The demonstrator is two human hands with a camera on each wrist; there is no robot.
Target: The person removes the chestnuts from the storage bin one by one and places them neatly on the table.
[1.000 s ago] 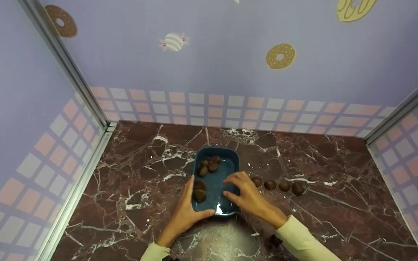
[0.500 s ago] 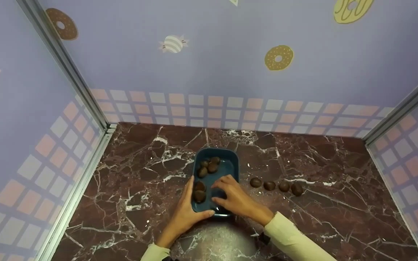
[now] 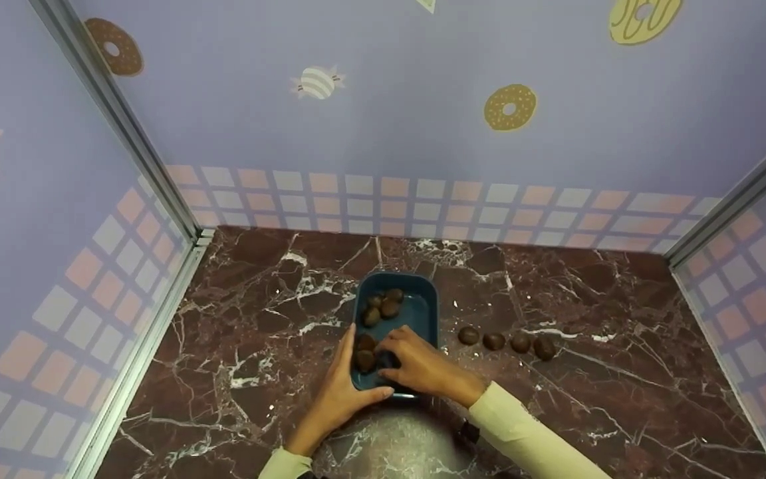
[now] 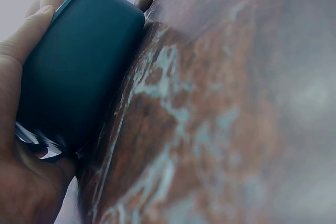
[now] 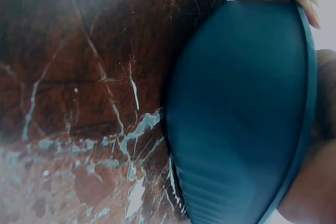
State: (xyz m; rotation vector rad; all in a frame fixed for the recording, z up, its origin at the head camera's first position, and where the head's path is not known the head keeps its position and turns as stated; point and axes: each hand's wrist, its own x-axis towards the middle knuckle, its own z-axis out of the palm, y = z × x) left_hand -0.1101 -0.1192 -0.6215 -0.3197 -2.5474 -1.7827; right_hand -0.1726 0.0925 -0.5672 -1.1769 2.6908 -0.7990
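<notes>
A deep teal rectangular dish (image 3: 425,311) stands lengthwise on the marble-patterned surface. My left hand (image 3: 342,391) holds its near left corner, fingers along the left wall and thumb at the near edge. Inside, a cluster of brown chestnuts (image 3: 389,307) lies toward the far left, and more chestnuts (image 3: 365,360) sit against the left wall. My right hand (image 3: 423,362) reaches over the right wall into the dish, with thumb and bent fingers apart beside the nearer chestnuts. In the right wrist view the dish's wall (image 5: 241,103) hides most of this hand.
Several chestnuts (image 3: 495,341) lie in a row on the surface to the right of the dish. A purple patterned wall (image 3: 396,133) closes off the back, and side panels with metal rails (image 3: 157,319) stand left and right.
My right hand has moved left, from the dish's right rim toward the chestnuts at its left wall. The left hand keeps its hold, and the row of chestnuts is unmoved.
</notes>
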